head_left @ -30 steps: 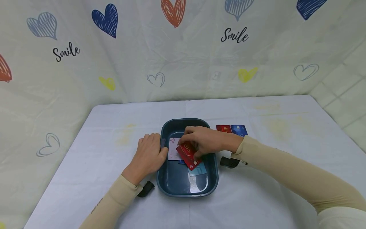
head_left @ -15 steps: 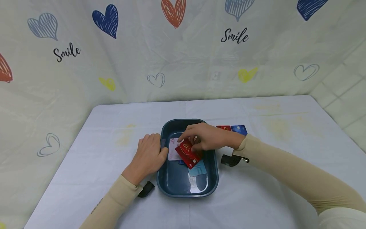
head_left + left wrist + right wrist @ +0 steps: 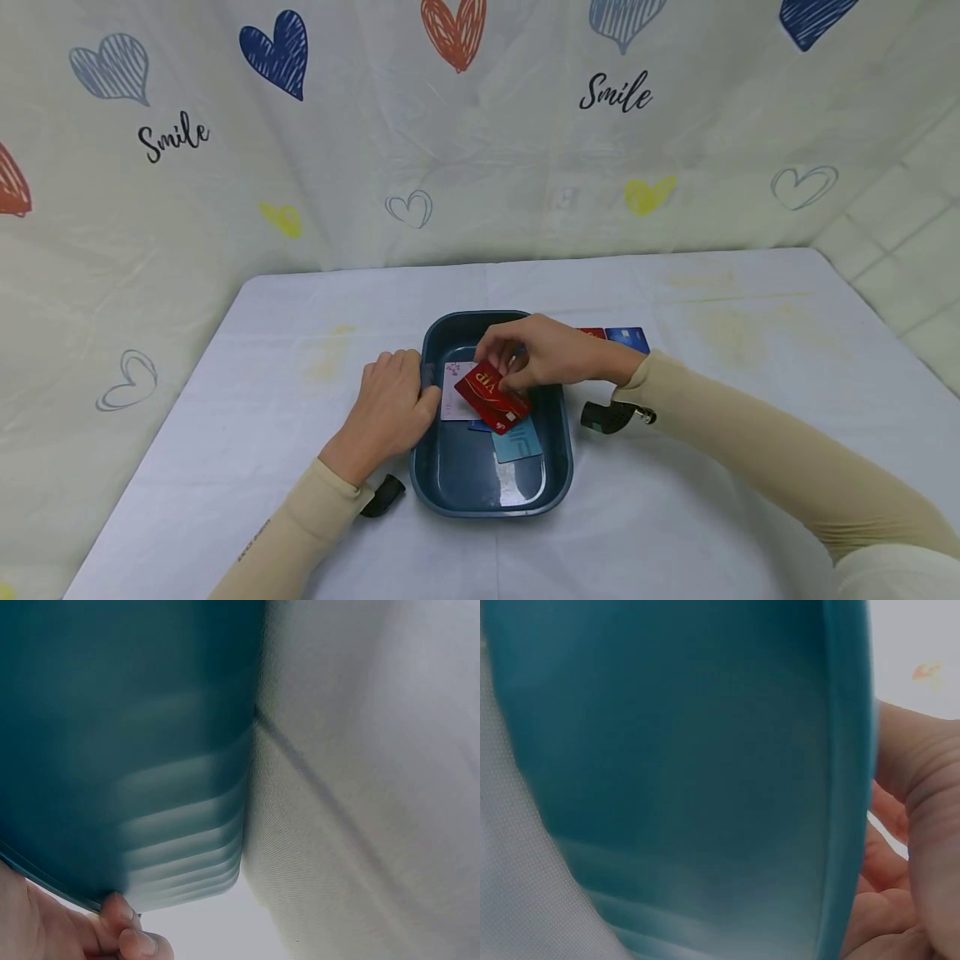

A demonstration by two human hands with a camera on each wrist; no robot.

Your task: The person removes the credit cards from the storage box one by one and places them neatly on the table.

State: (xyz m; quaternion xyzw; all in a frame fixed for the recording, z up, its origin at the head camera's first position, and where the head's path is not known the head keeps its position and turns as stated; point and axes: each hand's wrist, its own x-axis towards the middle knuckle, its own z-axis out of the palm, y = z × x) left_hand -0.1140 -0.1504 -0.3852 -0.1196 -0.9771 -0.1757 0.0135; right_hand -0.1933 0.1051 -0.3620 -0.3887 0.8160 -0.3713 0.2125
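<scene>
A dark teal plastic tub (image 3: 450,492) stands on the table, and my left hand (image 3: 393,404) grips its left rim. In the left wrist view, fingertips (image 3: 139,941) curl under that rim. My right hand (image 3: 551,354) reaches over the right rim and pinches a red VIP card (image 3: 491,400) with thumb and fingers, slightly tilted above the other cards. Beneath it lie a pale pink card (image 3: 455,392), a light blue card (image 3: 517,442) and a darker blue card (image 3: 480,426) that is mostly covered. The right wrist view shows the tub's outer wall (image 3: 690,765) with no card visible.
Beyond the right wrist, another red card (image 3: 592,332) and a blue card (image 3: 628,338) lie side by side on the white tablecloth (image 3: 675,517), partly hidden by my arm. A printed backdrop (image 3: 495,150) hangs behind the table.
My right hand has shifted slightly up and away, its thumb sliding from the red card's lower end toward its upper edge. That card has moved a little left. The left hand has stayed still.
</scene>
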